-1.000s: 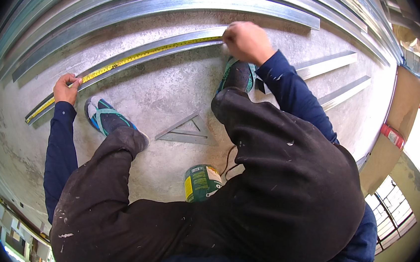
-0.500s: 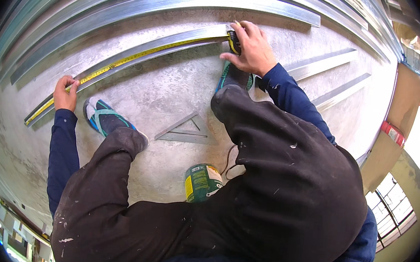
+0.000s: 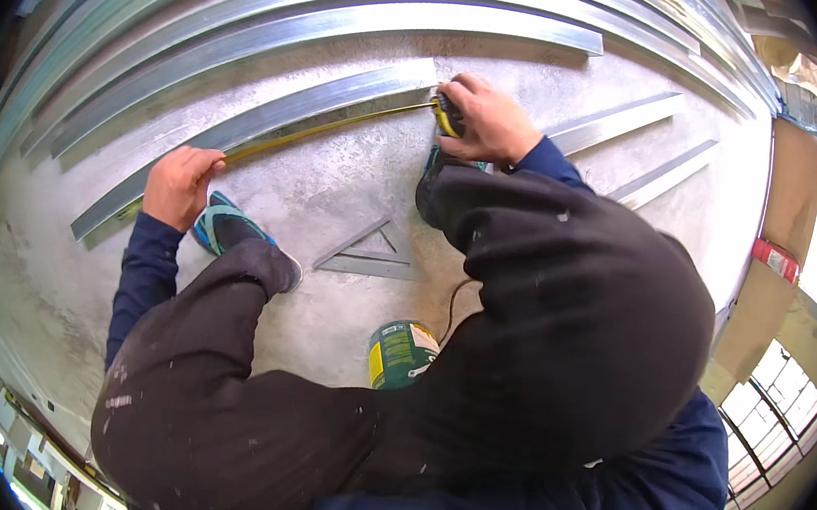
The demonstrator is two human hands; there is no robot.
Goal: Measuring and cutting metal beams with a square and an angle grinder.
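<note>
Tape-measure blade (image 3: 327,128) is stretched diag. beside metal channel (image 3: 335,91), pointing lower L from case (image 3: 447,117); it's pinched by fingers of L hand (image 3: 181,187), case clamped by those of R hand (image 3: 491,123); tip unclear.

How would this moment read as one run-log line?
left hand: holding yellow tape blade | right hand: holding tape-measure case | nearby: metal channel, triangular square, green can

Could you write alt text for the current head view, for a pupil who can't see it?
A right hand holds a tape measure, its yellow blade running to the left hand alongside a long metal channel on a grey floor. A triangular square and a green can appear lower in the picture.
</note>
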